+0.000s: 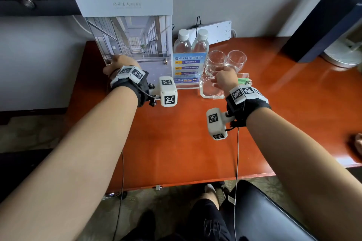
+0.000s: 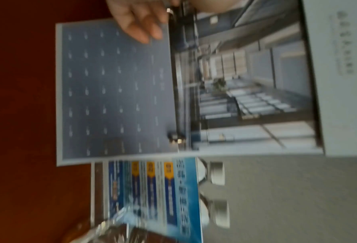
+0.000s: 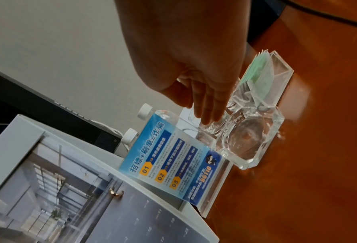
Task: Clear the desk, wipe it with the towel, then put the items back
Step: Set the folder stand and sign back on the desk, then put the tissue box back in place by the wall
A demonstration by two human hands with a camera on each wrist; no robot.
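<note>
Desk calendar upright at desk back-left corner, long axis vertical; left hand grips its side; right hand fingers straight on glass.

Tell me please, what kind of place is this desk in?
Probably a hotel room. The desk carries two sealed water bottles, two drinking glasses, an anti-fraud notice card in a clear stand, and a calendar picturing a lobby.
</note>
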